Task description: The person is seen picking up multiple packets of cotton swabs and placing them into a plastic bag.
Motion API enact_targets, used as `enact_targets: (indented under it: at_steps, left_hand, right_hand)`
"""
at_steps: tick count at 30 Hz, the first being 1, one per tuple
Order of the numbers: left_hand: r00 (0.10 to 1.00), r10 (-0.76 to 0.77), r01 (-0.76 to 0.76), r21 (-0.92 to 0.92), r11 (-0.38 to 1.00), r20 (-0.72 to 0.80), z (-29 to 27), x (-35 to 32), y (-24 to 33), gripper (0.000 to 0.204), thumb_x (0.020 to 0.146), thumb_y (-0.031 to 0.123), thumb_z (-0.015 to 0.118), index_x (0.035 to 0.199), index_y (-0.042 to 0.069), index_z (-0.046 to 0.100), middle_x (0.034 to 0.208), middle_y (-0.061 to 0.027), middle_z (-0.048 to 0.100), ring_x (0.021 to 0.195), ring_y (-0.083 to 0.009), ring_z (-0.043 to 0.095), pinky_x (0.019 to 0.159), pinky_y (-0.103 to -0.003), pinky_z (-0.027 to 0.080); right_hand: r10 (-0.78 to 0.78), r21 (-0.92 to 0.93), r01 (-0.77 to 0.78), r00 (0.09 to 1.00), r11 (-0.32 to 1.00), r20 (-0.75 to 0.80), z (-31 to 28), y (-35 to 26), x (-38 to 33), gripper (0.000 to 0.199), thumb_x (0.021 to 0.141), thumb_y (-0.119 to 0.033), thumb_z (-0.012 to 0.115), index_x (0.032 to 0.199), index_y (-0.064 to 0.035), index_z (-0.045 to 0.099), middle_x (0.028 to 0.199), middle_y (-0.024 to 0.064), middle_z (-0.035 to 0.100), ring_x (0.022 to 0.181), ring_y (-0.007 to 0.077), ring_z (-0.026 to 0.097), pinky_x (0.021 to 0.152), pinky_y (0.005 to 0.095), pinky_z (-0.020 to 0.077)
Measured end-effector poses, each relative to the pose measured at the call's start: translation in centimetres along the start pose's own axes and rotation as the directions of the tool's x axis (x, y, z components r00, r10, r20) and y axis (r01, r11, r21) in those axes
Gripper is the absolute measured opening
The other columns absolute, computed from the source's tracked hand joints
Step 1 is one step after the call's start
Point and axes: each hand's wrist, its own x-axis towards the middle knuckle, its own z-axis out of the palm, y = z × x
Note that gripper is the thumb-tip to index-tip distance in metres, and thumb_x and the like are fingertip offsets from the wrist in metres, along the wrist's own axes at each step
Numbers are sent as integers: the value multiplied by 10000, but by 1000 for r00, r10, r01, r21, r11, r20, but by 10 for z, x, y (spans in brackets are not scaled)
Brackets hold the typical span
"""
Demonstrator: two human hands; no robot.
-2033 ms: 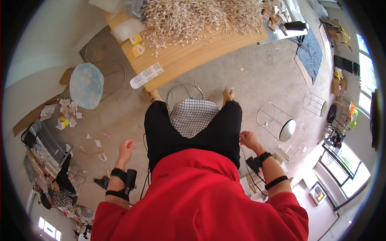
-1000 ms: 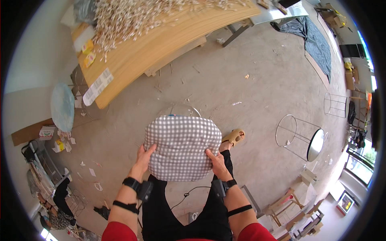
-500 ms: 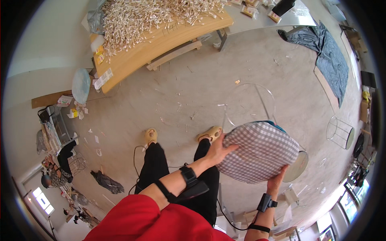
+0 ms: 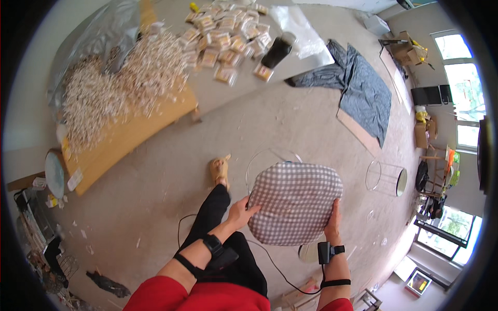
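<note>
Cushion (image 4: pixel 295 203): grey-and-white gingham check. Sleeves (image 4: pixel 207 299) red, trousers (image 4: pixel 220 243) black. Cloth (image 4: pixel 365 93) at two o'clock dark blue-grey. Tabletop (image 4: pixel 122 137) light wood.

Small tan packets (image 4: pixel 228 39) litter the table; dark flat screen (image 4: pixel 430 95) by window

A long pale wooden table (image 4: pixel 124 137) at the far left is bearing a heap of thin pale sticks (image 4: pixel 116 83) and small yellowish packets (image 4: pixel 223 39), while a crumpled dark blue cloth (image 4: pixel 363 90) is lying on the grey concrete floor (image 4: pixel 290 129) at the far right.
</note>
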Motion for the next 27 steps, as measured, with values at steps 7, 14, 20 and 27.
enact_targets:
  at_steps: [7,14,20,27]
  left_hand:
    - [950,-299,292,-84,953,-86,47,-54,29,537,875,262,591,1267,-75,445,1256,-229,539,1153,-302,539,955,-360,430]
    - [886,-454,377,-420,826,-98,103,-39,36,505,895,188,582,1281,-90,412,1274,-175,527,1158,-235,519,983,-330,395]
    - [811,-564,444,-463,767,-157,122,-23,51,488,900,211,585,1254,-88,432,1261,-158,531,1111,-209,531,947,-319,402]
    - [880,-464,458,-84,885,-96,114,-10,49,471,906,288,548,1229,-49,487,1141,-186,614,1059,-283,584,905,-343,440]
  right_hand:
    - [-17,-348,86,980,934,196,-18,-30,49,742,865,-551,550,1165,127,560,1158,223,605,1048,280,592,879,330,461]
    - [8,-525,233,909,818,416,2,-90,114,811,843,-599,540,1137,156,555,1074,302,610,1015,344,605,858,367,470]
    - [44,-563,232,900,793,433,25,-99,143,891,794,-690,532,1110,143,571,965,283,639,953,348,632,823,399,487]
    - [-174,-715,405,910,570,376,14,-112,149,782,840,-562,567,1307,50,434,1236,282,524,1165,363,519,990,440,388]
